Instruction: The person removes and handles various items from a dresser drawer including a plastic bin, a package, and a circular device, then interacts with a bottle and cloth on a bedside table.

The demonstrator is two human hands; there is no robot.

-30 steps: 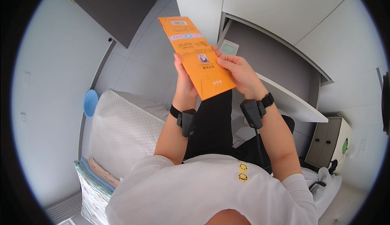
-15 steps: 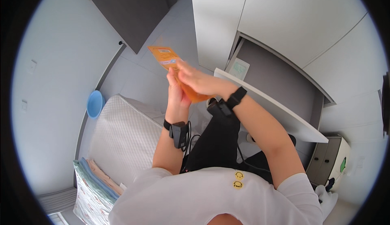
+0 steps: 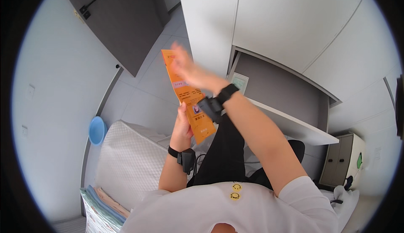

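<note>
My left hand (image 3: 182, 125) grips a flat, long orange packet (image 3: 185, 90) from below, its thumb lying along the printed face. Print and a small picture cover that face, which slants up and away from me. Over the far end of the packet is my right hand (image 3: 185, 68), its fingers stretched out and blurred by motion. Whether the right palm touches the packet I cannot tell. Black straps with small dark devices sit on both wrists.
A drawer (image 3: 290, 121) stands pulled out of the white cabinet on the right, a pale green flat item (image 3: 240, 82) inside. A white quilted mattress (image 3: 130, 161) lies left, near a blue basin (image 3: 97, 130) and folded cloths (image 3: 105, 205). A dark door (image 3: 122, 22) is at far left.
My right hand has slid up toward the packet's far end. The packet has turned to show more of its printed face, and its near end sits lower, closer to me.
</note>
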